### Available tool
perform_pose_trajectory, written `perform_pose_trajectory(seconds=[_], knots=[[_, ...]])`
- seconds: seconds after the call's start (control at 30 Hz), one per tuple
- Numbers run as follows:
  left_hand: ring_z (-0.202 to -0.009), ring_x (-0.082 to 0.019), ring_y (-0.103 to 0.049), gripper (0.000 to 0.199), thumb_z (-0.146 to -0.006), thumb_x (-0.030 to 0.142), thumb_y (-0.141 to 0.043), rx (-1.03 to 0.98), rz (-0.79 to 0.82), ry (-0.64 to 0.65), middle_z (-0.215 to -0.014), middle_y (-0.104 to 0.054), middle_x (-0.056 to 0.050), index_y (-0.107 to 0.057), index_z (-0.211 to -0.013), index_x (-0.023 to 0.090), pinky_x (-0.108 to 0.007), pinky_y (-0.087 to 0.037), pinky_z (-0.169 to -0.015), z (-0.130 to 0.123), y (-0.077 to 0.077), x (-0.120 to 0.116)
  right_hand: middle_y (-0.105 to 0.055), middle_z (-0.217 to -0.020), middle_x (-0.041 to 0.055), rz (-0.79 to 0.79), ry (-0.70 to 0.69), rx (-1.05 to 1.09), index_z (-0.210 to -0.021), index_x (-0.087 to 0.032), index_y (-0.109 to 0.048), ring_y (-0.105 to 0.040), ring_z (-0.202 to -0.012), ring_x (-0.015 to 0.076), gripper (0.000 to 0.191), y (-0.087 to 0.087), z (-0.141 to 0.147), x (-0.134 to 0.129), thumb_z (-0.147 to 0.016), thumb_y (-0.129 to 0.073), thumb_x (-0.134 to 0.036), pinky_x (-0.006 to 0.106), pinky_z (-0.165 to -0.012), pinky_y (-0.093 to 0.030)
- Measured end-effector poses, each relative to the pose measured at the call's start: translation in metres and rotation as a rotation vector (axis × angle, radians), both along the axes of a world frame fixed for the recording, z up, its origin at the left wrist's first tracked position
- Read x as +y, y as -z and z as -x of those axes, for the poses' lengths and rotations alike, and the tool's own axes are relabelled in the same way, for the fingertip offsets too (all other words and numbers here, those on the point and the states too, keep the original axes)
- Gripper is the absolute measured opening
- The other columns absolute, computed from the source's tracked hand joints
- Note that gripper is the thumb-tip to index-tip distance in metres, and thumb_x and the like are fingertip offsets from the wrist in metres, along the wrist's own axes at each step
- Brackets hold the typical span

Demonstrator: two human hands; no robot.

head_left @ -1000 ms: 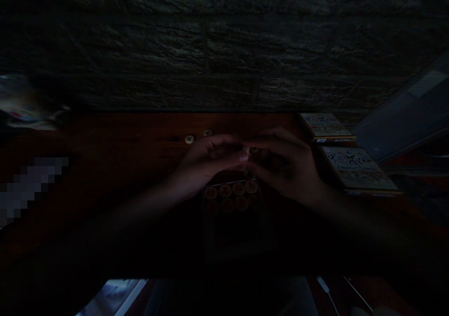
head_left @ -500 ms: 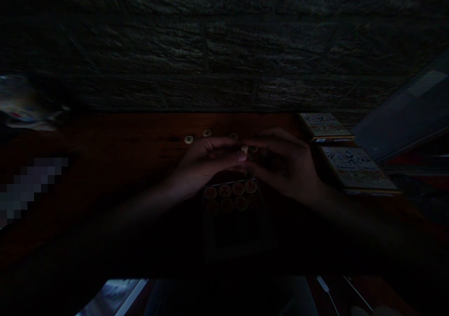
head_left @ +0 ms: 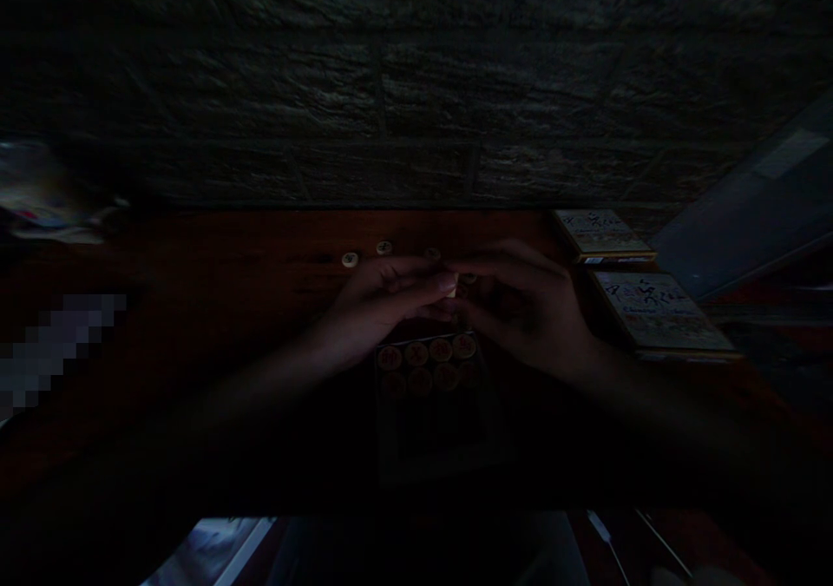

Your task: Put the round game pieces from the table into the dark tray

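The view is very dark. My left hand [head_left: 383, 304] is closed on a small pale round piece [head_left: 452, 286], pinched at the fingertips above the box. My right hand [head_left: 527, 295] meets it from the right, its thumb and forefinger at the same piece. Below them lies an open box [head_left: 383, 430] with two rows of round pieces, among them a red-marked one [head_left: 389, 358] at the row's left end. Behind my left hand two loose pieces, one [head_left: 350, 260] and another [head_left: 383, 246], lie on the wooden table [head_left: 260, 247]. Further pieces sit partly hidden behind my fingers.
Two flat printed boxes, one [head_left: 602, 232] behind the other [head_left: 664, 311], lie at the right. A stone-block wall [head_left: 416, 91] rises behind the table. A shiny bag-like thing [head_left: 52, 191] stands at the far left, with a pixelated object [head_left: 58, 343] nearer.
My left thumb has shifted slightly up on the piece, which now shows more upright between the fingertips. Both hands stay in nearly the same place.
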State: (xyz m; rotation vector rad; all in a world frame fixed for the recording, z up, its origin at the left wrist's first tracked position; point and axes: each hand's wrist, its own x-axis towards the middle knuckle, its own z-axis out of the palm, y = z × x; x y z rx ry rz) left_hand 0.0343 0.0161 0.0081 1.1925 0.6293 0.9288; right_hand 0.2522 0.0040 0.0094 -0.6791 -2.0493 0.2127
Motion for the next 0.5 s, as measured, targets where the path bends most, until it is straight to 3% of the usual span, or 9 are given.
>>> perform_pose_trajectory(seconds=[0.17,0.33,0.5], knots=[[-0.094,-0.018,-0.079,0.025,-0.085,0.029,-0.09,0.025,0.007,-0.05,-0.108,-0.083,-0.007,-0.085,-0.108,0.019,-0.029,-0.065,-0.088,-0.0006,0.0006,-0.0021,-0.075,-0.118,0.0109,0.033,0.025,0.001,-0.126,-0.018,-0.075,-0.073,-0.096,0.019,0.036,-0.0008,-0.0006,-0.0012,-0.091,-0.084,-0.022,0.03,-0.075,-0.061],[-0.095,-0.02,-0.079,0.034,-0.077,0.027,-0.095,0.053,-0.013,-0.072,-0.109,-0.083,-0.007,-0.084,-0.109,0.019,-0.032,-0.064,-0.089,0.001,0.0018,-0.0017,-0.075,-0.117,0.0097,0.032,0.027,-0.011,-0.125,-0.02,-0.076,-0.072,-0.096,0.0196,0.033,-0.0013,-0.0008,-0.0014,-0.092,-0.082,-0.024,0.032,-0.079,-0.062],[-0.095,-0.019,-0.079,0.031,-0.077,0.026,-0.096,0.066,-0.067,-0.065,-0.106,-0.082,-0.005,-0.084,-0.105,0.02,-0.029,-0.062,-0.087,0.0026,0.0022,-0.0001,-0.074,-0.119,0.0097,0.034,0.025,-0.01,-0.123,-0.021,-0.076,-0.072,-0.097,0.0198,0.03,-0.0017,-0.0001,-0.0017,-0.092,-0.08,-0.021,0.032,-0.077,-0.061]])
